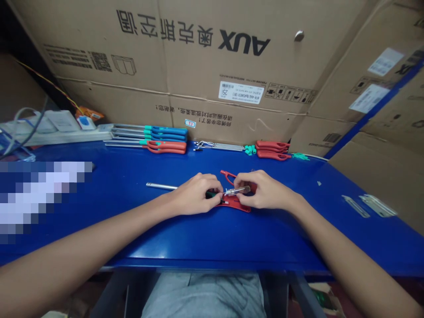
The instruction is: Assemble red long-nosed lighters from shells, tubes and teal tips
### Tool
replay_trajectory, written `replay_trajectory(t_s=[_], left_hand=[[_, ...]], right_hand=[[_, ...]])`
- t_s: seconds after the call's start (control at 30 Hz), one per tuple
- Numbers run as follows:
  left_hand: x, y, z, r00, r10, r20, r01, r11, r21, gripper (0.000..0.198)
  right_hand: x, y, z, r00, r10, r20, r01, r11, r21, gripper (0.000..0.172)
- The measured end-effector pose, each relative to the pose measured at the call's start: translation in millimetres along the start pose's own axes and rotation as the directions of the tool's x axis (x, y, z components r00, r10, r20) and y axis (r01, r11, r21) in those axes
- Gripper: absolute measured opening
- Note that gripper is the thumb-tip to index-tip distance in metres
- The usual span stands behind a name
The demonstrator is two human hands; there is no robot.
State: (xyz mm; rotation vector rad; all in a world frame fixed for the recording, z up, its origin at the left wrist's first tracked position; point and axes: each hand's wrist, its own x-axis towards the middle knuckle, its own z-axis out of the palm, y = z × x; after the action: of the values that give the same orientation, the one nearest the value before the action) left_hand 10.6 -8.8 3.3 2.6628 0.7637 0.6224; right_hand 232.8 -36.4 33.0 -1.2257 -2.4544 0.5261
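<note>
In the middle of a blue table, my left hand (198,194) is closed, thumb and fingertips together over a dark green part; what they pinch is hidden. A silver metal tube (161,186) extends out to the left from beneath this hand. Between thumb and fingers, my right hand (265,190) grips a small clear lighter fuel tank (239,191), whose pale valve end points at my left fingertips. Just below it lies an open red lighter handle half (236,203), with a small black-and-white piece at its left end. Another red handle half (228,176), with a trigger loop, lies behind, partly covered by my right hand.
Behind stand stacked blue lighters (168,134) and red lighters (165,147). Farther right are metal tubes with wires (225,146), green caps (251,150) and red handles (273,150). Clear fuel tanks (379,206) lie at right. A power strip (66,134) sits left, before a cardboard wall (198,66).
</note>
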Motion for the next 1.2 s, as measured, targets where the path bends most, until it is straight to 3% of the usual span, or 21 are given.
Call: replay_trajectory(t_s=[1.2], left_hand=[[-1.8,-1.9,1.7,1.0,0.018,-0.014,-0.018,0.999,-0.029,0.018]], right_hand=[[0.8,2.1,5.8,0.999,-0.043,-0.008,0.043,0.999,-0.005,0.009]])
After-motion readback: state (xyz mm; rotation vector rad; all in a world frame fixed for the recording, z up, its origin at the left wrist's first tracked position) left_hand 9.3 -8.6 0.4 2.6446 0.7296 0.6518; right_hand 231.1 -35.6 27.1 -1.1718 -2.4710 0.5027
